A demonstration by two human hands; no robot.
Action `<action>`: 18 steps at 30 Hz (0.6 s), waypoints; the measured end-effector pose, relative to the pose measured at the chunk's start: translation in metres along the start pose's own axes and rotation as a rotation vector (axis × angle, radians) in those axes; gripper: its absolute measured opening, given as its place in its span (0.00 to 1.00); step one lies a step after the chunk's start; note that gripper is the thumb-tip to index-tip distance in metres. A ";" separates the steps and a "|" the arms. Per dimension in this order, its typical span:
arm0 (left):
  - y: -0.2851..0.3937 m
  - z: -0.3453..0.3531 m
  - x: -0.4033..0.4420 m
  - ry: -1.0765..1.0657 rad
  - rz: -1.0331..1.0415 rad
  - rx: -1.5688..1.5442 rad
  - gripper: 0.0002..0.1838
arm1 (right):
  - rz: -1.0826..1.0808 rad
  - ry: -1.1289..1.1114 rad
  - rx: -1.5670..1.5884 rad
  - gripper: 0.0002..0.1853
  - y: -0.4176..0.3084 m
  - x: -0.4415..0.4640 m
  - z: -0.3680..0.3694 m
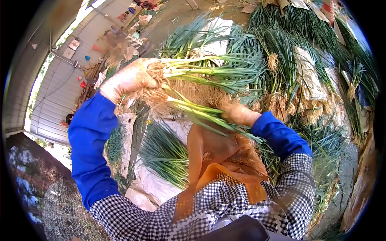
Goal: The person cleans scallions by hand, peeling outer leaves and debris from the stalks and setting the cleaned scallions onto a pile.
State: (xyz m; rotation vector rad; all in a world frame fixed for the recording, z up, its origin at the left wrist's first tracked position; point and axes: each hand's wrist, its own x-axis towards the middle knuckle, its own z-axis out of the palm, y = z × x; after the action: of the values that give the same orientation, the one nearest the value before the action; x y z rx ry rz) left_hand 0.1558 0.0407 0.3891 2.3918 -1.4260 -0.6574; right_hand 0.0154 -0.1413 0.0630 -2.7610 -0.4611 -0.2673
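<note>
My left hand [134, 78] is closed around the root end of a bunch of green onions [193, 72], held up in front of me. Their shaggy brown roots [155, 96] hang by my fingers, and the long green leaves spread to the right. Closer to my body, my right hand [239, 113] grips a few more green onion stalks [193, 107] partway along their leaves; their roots lie beside my left hand. Part of my right fingers is hidden by stalks and roots. An orange mesh apron [225, 148] covers my lap.
A neat bundle of green onions [165, 152] lies on pale sacking [150, 176] in front left of me. Large heaps of green onions [281, 52] with more sacks [307, 74] fill the right and far side. A corrugated wall [60, 92] stands at left.
</note>
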 end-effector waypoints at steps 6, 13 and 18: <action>-0.029 -0.052 -0.031 0.039 -0.057 0.024 0.26 | 0.443 -0.368 -0.073 0.18 0.073 -0.249 0.066; -0.019 -0.049 -0.021 -0.013 -0.101 0.129 0.25 | 0.697 -0.659 -0.148 0.16 0.027 -0.151 -0.090; 0.006 -0.046 -0.013 -0.038 0.059 0.274 0.25 | -0.090 0.421 -0.281 0.17 -0.035 0.030 -0.130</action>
State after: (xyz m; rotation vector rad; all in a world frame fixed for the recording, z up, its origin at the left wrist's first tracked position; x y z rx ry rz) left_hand 0.1693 0.0496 0.4350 2.5384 -1.6934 -0.5238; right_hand 0.0150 -0.1470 0.2005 -2.8344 -0.4623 -0.9784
